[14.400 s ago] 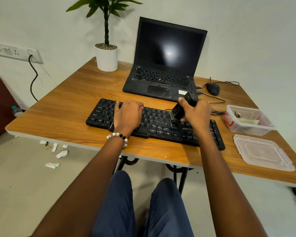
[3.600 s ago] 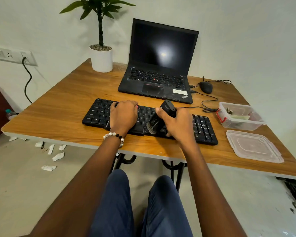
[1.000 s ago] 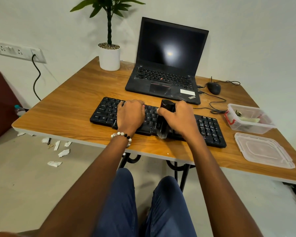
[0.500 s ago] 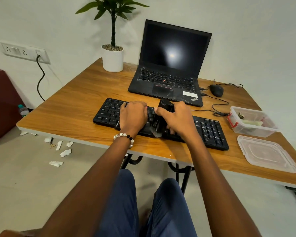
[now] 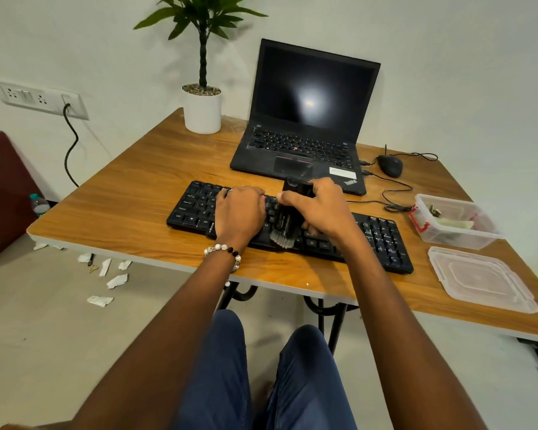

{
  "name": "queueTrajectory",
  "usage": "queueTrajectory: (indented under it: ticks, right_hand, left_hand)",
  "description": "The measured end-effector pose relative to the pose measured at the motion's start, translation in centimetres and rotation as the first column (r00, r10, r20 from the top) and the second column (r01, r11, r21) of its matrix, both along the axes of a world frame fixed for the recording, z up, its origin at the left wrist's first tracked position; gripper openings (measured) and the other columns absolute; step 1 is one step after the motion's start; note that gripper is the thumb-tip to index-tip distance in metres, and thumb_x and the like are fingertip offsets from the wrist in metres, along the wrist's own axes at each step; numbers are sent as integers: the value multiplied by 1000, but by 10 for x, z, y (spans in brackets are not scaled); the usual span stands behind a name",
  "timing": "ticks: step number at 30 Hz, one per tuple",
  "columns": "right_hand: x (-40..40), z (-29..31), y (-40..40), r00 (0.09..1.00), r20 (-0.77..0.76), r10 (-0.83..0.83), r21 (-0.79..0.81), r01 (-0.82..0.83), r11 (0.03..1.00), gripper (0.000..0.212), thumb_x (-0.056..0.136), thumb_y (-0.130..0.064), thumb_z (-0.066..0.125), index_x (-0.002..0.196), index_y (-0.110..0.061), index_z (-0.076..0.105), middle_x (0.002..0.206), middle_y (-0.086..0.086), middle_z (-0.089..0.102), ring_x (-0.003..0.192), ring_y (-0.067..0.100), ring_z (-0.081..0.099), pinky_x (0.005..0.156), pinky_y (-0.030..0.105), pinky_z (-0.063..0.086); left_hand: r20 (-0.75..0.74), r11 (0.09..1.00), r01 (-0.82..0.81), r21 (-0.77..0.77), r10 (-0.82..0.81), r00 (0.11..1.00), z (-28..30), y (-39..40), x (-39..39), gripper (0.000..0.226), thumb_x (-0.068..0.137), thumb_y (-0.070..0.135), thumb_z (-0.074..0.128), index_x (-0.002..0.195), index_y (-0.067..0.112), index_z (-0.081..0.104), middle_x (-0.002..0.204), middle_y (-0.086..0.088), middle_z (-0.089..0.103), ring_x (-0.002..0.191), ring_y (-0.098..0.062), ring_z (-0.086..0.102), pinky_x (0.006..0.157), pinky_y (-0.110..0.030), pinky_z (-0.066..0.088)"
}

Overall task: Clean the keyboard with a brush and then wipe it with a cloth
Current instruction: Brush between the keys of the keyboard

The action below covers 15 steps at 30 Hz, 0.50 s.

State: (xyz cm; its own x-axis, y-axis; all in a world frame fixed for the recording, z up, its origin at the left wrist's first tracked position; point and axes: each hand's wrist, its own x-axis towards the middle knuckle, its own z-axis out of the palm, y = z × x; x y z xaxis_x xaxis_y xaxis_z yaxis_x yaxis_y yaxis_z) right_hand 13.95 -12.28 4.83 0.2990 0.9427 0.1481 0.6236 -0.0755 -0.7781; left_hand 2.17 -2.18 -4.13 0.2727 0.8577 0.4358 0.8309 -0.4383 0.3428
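Right grip (image 5: 320, 209) clasps brush (image 5: 288, 215), bristles on keyboard (image 5: 382, 240) | left grip (image 5: 239, 212) flat on keys, fingers relaxed | keyboard lies on worktop (image 5: 131, 193)

Mid-frame, the right hand (image 5: 320, 209) grips a brush (image 5: 288, 218) on the keyboard (image 5: 382, 240); the left hand (image 5: 239, 212) presses the keys.

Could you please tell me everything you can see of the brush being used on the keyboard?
The brush has a chunky black, plastic-looking body and a tuft of pale grey bristles at its near end. The right hand grips it, bristles down on the black keyboard around the middle of its near rows, close beside the left hand.
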Motion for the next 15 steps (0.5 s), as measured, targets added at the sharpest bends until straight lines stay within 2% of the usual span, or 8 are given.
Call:
queueTrajectory:
  ticks: [3, 7, 9, 11, 13, 15]
  right_hand:
    - [-4, -7, 5, 997, -30, -71, 105, 73, 992, 37, 85, -40, 71, 82, -4, 65, 64, 5, 67, 42, 11, 58, 44, 33, 50]
    - [3, -16, 5, 988, 3, -155, 117, 154, 981, 42, 87, -45, 67, 80, -3, 63, 67, 8, 69, 41, 15, 61, 45, 37, 53]
    - [11, -19, 0, 975, 51, -215, 122, 207, 971, 35, 87, -43, 67, 73, -12, 60, 72, 7, 70, 53, 18, 65, 50, 36, 55]
    - [18, -19, -5, 962, 96, -256, 103, 247, 964, 29, 87, -41, 67, 74, -16, 60, 76, 5, 68, 64, 21, 67, 56, 38, 57]
    - [24, -14, -10, 937, 179, -300, 64, 293, 954, 32, 85, -42, 68, 82, -11, 65, 77, 4, 67, 71, 21, 66, 56, 36, 55]
    - [32, -5, -15, 918, 256, -303, 9, 311, 950, 34, 82, -41, 70, 87, -8, 66, 80, 4, 66, 74, 19, 64, 51, 28, 46]
  left_hand:
    - [12, 1000, -1, -5, 1, 1000, 1, -1, -1, 31, 98, 31, 45, 119, 24, 66, 115, 1, 69, 109, -18, 62, 104, -43, 38]
    - [25, 1000, 3, -16, -2, 1000, 2, -2, -1, 31, 98, 30, 44, 120, 24, 65, 116, 1, 69, 110, -18, 61, 106, -43, 37]
    - [20, 1000, 4, -23, -3, 1000, 2, -1, -1, 31, 99, 31, 44, 121, 24, 65, 118, 1, 68, 111, -18, 61, 108, -43, 35]
    - [11, 1000, 4, -26, -3, 1000, 2, -1, -2, 32, 99, 31, 43, 122, 24, 64, 119, 1, 68, 112, -18, 60, 109, -43, 34]
    - [4, 1000, 4, -22, -4, 1000, 2, -1, -2, 32, 99, 30, 43, 122, 24, 64, 119, 1, 68, 112, -17, 60, 108, -43, 35]
    - [2, 1000, 6, -23, -5, 1000, 3, -2, -2, 32, 100, 30, 42, 123, 24, 64, 120, 1, 68, 112, -17, 60, 108, -43, 35]
